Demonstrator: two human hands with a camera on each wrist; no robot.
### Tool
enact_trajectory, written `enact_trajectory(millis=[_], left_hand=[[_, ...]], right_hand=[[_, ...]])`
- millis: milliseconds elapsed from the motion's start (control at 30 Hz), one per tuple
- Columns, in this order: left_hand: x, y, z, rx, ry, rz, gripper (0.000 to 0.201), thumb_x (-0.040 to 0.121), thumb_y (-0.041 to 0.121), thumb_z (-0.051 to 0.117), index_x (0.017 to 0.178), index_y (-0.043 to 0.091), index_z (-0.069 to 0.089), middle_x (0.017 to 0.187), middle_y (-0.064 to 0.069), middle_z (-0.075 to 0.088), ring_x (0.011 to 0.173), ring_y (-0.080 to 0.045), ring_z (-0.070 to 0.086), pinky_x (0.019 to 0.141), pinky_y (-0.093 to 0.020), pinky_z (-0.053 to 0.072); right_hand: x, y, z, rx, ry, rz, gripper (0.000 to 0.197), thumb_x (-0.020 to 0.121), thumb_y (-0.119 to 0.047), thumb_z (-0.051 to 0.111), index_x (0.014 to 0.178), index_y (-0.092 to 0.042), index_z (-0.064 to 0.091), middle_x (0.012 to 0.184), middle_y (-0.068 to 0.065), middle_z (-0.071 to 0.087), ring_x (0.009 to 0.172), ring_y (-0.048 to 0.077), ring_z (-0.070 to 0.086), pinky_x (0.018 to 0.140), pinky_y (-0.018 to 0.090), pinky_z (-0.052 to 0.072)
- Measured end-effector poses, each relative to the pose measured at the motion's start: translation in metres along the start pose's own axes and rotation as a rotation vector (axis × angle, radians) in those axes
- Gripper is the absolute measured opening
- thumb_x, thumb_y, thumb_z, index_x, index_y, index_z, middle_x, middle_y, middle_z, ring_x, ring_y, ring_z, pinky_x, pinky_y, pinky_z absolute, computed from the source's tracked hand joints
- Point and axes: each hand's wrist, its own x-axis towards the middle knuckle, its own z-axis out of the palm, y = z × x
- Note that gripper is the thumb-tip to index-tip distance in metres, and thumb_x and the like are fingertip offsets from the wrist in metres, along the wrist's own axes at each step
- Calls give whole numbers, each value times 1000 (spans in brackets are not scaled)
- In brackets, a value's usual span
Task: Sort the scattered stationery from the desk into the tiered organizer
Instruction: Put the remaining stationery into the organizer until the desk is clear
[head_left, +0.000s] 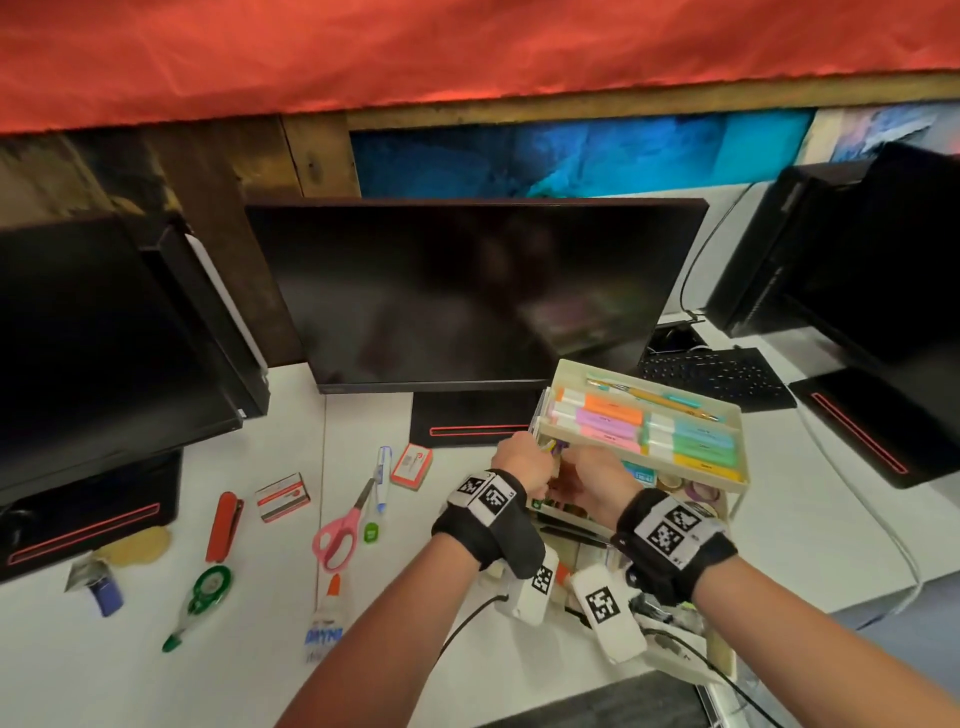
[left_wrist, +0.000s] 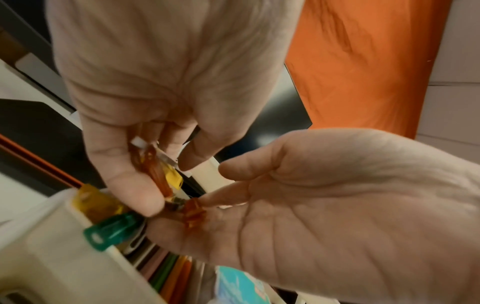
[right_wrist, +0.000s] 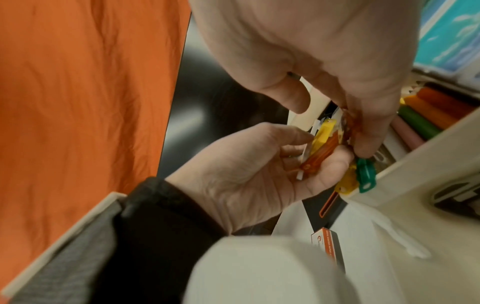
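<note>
The white desk (head_left: 130, 675) is littered with smooth plastic stuff, pink-handled scissors (head_left: 340, 530) and a red stapler (head_left: 224, 525) included. The boxy cream tiered organizer (left_wrist: 52, 257) is parked in front of the dark monitor (head_left: 467, 291), its top tray filled with pastel highlighters (head_left: 610, 418); the lower tiers are mostly blocked by the wrists. A bunch of translucent orange and yellow clips (left_wrist: 161, 174) is gripped in the left hand (left_wrist: 161, 82), while one orange clip (left_wrist: 193, 214) is pinched by the right hand (left_wrist: 337, 205), fingers curled.

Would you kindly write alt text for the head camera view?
The left hand and right hand handle small clips at a cream tiered organizer topped with pastel highlighters. Scissors, a stapler and glue lie on the white desk.
</note>
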Motion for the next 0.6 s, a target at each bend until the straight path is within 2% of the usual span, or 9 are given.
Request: enact_trajectory(millis=[67, 133, 267, 367, 500, 600], left_hand=[[0, 1, -1, 13, 34, 5, 29, 89, 11, 45, 108, -4, 62, 100, -20, 70, 92, -32, 69, 84, -38, 56], [1, 1, 0, 0, 46, 11, 30, 89, 12, 44, 110, -2, 62, 104, -21, 69, 97, -33, 67, 88, -40, 54], [1, 1, 1, 87, 67, 41, 27, 88, 10, 48, 108, -1, 63, 107, -20, 67, 99, -31, 65, 88, -37, 54], [0, -4, 3, 149, 93, 87, 25, 88, 9, 50, 106, 1, 66, 106, -18, 66, 98, -30, 64, 86, -37, 53], [-2, -10, 5, 177, 120, 125, 30, 88, 7, 51, 114, 7, 65, 118, -14, 62, 107, -30, 59, 95, -39, 50], [-2, -13, 6, 176, 128, 151, 32, 90, 5, 52, 119, 8, 62, 123, -12, 59, 112, -28, 57, 96, -37, 49]], right_hand=[[-1, 2, -2, 7, -32, -31, 24, 96, -1, 31, 107, -5, 52, 83, 16, 59, 69, 24, 58, 64, 34, 51], [-3, 2, -4, -2, -52, -49, 21, 96, -1, 33, 101, -9, 52, 84, 14, 59, 73, 23, 59, 63, 33, 52], [1, 5, -8, -17, -28, -58, 20, 97, -7, 39, 111, -13, 52, 101, 12, 61, 98, 28, 60, 83, 40, 54], [5, 7, -10, -87, -14, -92, 19, 96, -12, 41, 107, -24, 51, 109, 9, 59, 104, 25, 57, 96, 45, 48], [6, 8, -11, -83, -31, -100, 25, 96, -13, 43, 116, -25, 51, 118, 6, 59, 110, 24, 56, 97, 43, 47], [5, 6, -10, -97, -19, -100, 19, 96, -15, 45, 109, -28, 52, 113, 5, 59, 108, 22, 57, 98, 42, 47]])
